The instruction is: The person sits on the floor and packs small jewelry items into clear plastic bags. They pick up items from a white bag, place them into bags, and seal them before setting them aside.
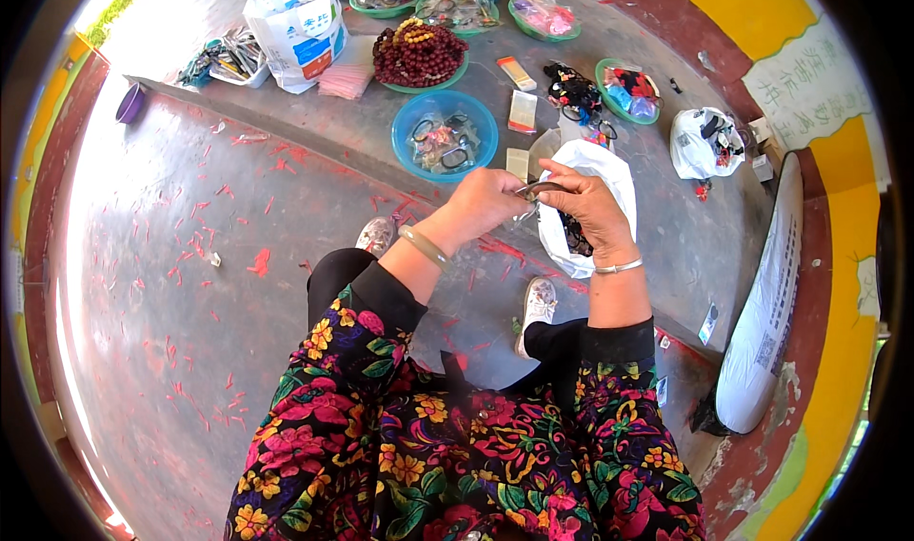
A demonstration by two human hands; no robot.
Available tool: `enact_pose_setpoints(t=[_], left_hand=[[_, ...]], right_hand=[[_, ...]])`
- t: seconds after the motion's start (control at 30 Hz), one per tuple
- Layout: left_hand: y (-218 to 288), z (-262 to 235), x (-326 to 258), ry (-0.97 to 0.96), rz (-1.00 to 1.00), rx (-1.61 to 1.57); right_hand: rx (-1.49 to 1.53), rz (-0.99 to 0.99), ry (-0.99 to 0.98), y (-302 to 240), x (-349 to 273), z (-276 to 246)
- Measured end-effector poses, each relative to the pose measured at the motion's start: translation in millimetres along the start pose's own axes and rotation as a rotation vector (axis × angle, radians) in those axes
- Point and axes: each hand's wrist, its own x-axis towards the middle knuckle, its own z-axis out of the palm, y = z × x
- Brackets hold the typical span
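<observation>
My left hand (479, 203) and my right hand (592, 205) meet in front of me, both with bent, closed fingers. Between them is a thin, dark curved band (545, 188), pinched by the right fingers, with its near end at the left fingertips. A bit of clear material shows below the left fingers; its kind cannot be made out. Under the right hand stands an open white bag (617, 174) with dark items in it. Just beyond the left hand, a blue basin (404, 152) holds small clear packets with dark loops and colourful pieces.
On the raised step are a tray of dark red beads (419, 57), a tall white sack (297, 29), pink packets (346, 81), small boxes (522, 112) and a green basin (606, 72). Another white bag (703, 145) stands right. Red scraps (259, 262) litter the floor.
</observation>
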Motion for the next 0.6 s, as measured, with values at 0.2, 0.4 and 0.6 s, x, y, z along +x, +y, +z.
enact_pose_setpoints(t=[0.2, 0.4, 0.6], left_hand=[[-2.2, 0.7, -0.5, -0.068, 0.034, -0.029], [-9.8, 4.9, 2.4, -0.089, 0.148, -0.024], [-13.9, 8.5, 2.7, -0.138, 0.204, -0.043]], right_hand=[[0.0, 0.042, -0.011, -1.3, 0.3, 3.2], [-0.077, 0.024, -0.067, -3.1, -0.8, 3.1], [-0.149, 0.024, -0.108, -4.3, -0.5, 4.5]])
